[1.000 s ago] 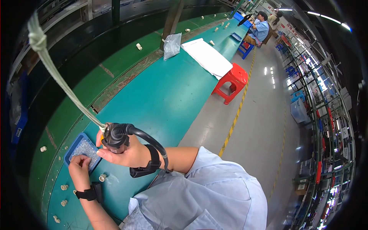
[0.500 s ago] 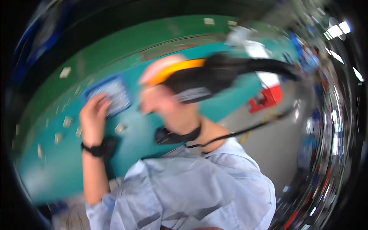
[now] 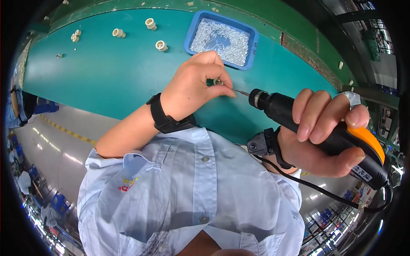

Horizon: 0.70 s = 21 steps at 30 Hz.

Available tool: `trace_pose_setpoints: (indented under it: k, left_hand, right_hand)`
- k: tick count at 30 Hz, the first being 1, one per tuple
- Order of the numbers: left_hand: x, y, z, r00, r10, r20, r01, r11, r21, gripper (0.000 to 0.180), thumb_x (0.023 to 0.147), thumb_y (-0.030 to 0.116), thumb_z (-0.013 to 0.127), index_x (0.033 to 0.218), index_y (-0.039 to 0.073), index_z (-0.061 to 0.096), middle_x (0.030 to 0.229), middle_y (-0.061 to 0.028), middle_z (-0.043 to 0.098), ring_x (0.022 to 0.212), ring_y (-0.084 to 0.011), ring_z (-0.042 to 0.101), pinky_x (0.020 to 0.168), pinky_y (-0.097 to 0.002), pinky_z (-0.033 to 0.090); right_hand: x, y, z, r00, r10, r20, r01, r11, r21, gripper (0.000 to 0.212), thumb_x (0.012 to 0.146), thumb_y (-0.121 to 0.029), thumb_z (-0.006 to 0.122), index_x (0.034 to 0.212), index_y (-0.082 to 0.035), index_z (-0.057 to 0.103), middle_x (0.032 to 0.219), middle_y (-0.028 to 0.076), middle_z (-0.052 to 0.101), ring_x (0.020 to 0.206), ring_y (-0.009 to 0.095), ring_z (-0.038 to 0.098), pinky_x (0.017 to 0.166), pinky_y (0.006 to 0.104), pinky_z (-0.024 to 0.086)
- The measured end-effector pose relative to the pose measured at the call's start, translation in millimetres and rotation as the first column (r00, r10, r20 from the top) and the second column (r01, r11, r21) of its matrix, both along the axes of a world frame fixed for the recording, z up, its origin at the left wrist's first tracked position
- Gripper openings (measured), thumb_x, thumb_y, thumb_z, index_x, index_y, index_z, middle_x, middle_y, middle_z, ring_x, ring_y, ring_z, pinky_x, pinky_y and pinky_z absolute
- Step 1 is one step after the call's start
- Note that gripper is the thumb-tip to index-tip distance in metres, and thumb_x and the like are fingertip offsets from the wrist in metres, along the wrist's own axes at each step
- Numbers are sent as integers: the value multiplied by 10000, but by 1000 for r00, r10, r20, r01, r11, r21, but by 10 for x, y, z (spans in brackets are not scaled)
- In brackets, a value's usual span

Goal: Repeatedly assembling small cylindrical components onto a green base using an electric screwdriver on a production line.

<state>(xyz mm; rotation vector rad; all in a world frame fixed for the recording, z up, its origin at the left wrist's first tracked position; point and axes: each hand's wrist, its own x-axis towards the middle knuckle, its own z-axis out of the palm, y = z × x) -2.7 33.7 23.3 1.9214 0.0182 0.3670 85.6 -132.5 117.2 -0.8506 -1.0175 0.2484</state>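
My right hand (image 3: 322,123) grips a black and orange electric screwdriver (image 3: 279,109), its thin bit pointing left. The bit's tip meets the pinched thumb and forefinger of my left hand (image 3: 194,83); whatever is between those fingertips is too small to make out. Inside the curl of the same hand shows a small pale fitting with metal parts (image 3: 218,82), partly hidden by the fingers. Just beyond my left hand lies a blue tray (image 3: 253,47) holding a heap of small silvery screw-like pieces (image 3: 213,36).
Several cream-coloured fittings stand or lie on the green table (image 3: 106,77), among them one fitting (image 3: 161,45) left of the tray. A black cord (image 3: 316,190) runs near my right wrist to the screwdriver's rear. A raised green ledge (image 3: 299,47) borders the far side.
The view has turned and is sharper. My left hand has come away from the tray, and the screwdriver in my right hand now has its bit at my left fingertips.
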Motion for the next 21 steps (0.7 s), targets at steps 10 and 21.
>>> trace_pose_setpoints:
  k: [10,21]
  left_hand:
    - [-107,-8,32,1000,25,17,-25,999,37,105,656,73,734,719,73,650,737,-29,502,766,-205,512,689,-305,415]
    - [-279,267,45,976,75,-206,-138,940,-311,101,809,13,617,904,4,652,836,-66,631,705,-141,612,626,-255,485]
  right_hand:
    - [-52,87,-90,999,44,12,-43,998,-34,426,887,-451,479,1103,-85,456,647,1,447,521,100,433,527,258,344]
    - [17,240,-168,1000,-28,8,29,990,-139,407,898,-429,436,1058,-58,484,620,21,444,479,118,409,474,276,336]
